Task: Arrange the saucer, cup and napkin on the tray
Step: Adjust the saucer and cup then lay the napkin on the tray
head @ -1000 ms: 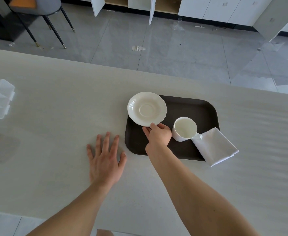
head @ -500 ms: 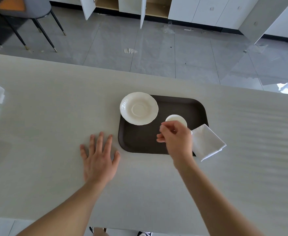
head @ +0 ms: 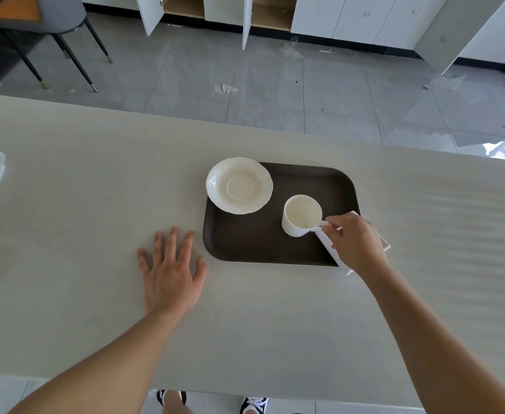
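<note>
Our cup [head: 302,215] stands upright on the tray [head: 254,243], right of the saucer [head: 239,185], which overhangs the tray's far-left corner. A second ago our right hand [head: 354,242] held the saucer's rim; now it has crossed to the cup's handle, fingers pinched there, covering most of the napkin [head: 385,243]. So the cup comes next, probably onto the saucer. Our left hand [head: 170,270] lies flat and spread on the tabletop [head: 96,204], holding nothing.

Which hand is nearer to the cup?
Right. The right hand pinches the handle of the cup; the left hand lies flat on the table, left of the tray.
</note>
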### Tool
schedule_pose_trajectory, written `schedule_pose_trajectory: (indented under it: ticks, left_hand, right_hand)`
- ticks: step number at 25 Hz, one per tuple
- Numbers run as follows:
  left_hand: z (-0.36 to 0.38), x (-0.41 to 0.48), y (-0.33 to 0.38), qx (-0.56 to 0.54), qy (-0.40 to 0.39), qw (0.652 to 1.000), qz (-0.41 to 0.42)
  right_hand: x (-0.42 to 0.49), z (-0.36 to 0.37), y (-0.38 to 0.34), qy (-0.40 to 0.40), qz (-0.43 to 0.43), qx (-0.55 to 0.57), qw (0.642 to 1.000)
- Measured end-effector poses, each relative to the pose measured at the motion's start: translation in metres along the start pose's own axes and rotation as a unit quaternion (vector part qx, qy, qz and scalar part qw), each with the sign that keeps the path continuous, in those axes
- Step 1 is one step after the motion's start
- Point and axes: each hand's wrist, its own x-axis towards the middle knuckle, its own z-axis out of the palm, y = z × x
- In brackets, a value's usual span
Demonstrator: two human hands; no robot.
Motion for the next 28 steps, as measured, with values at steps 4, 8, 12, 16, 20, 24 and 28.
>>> schedule_pose_trajectory:
  ticks: [4,8,12,16,20,24,28]
  left_hand:
    - [-0.001,0.0,0.0,-0.001,-0.003,1.0,0.0]
    - [-0.003,-0.001,0.001,-0.008,-0.003,1.0,0.0]
    - [-0.004,-0.001,0.001,-0.007,-0.006,1.0,0.002]
    - [-0.005,-0.001,0.001,-0.011,-0.005,1.0,0.003]
    - [-0.007,-0.001,0.003,-0.01,-0.008,1.0,0.0]
    - [-0.008,-0.001,0.003,-0.01,-0.011,1.0,0.001]
    - [-0.009,-0.001,0.003,-0.006,-0.012,1.0,0.002]
  right_hand:
    - [-0.002,0.009,0.0,0.056,-0.003,0.018,0.998]
    - [-0.006,0.022,-0.005,0.106,0.017,0.087,0.99]
    - [-0.002,0.033,-0.015,0.125,0.028,0.117,0.985]
    - [0.003,0.041,-0.023,0.148,0.042,0.128,0.98]
    - [0.014,0.046,-0.035,0.159,0.072,0.154,0.972]
    - [0.022,0.052,-0.047,0.164,0.095,0.181,0.965]
    - [0.024,0.058,-0.054,0.156,0.098,0.202,0.962]
